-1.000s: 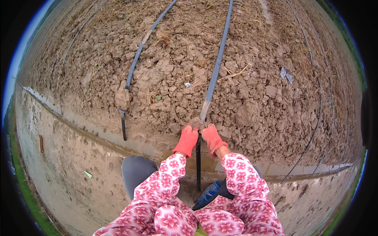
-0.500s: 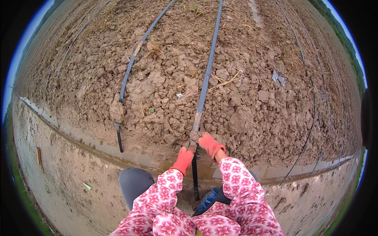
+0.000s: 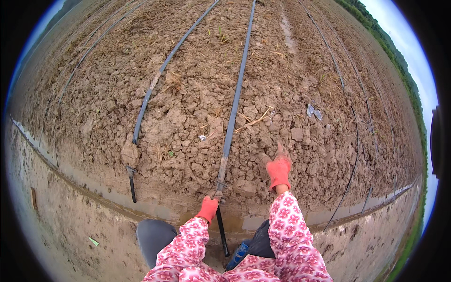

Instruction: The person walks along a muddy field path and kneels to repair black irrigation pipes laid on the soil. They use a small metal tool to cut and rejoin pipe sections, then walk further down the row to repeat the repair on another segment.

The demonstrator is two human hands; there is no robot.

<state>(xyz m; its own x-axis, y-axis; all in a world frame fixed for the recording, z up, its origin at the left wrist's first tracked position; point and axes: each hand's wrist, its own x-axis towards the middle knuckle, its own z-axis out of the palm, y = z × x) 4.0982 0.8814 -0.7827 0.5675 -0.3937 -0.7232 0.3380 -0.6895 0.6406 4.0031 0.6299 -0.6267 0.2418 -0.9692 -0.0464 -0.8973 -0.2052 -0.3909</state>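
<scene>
My left hand point(image 3: 210, 205), in a muddy coral-red glove, is closed at the lower end of a long flat grey drip tape point(image 3: 235, 103). There the mud-coated tape meets a short black tube point(image 3: 222, 232), which slants down over the watery ditch. Something thin, like a wire or tie, sticks out around the tape just above my fingers; I cannot make it out fully. My right hand point(image 3: 278, 168), gloved the same way, is off the tape to the right, over the clods. Its muddy fingers point away from me, looking apart, with nothing visible in them.
A second drip tape point(image 3: 142, 113) ends on the soil at left, apart from a short black tube with a fitting point(image 3: 131, 181). Thin dark hoses point(image 3: 354, 155) run at right. Shiny plastic scraps point(image 3: 314, 112) lie among clods. A muddy water ditch point(image 3: 162, 209) crosses before my knees.
My right hand has let go of the tape joint and moved right, over the soil. My left hand stays on the joint. The view has shifted a little.
</scene>
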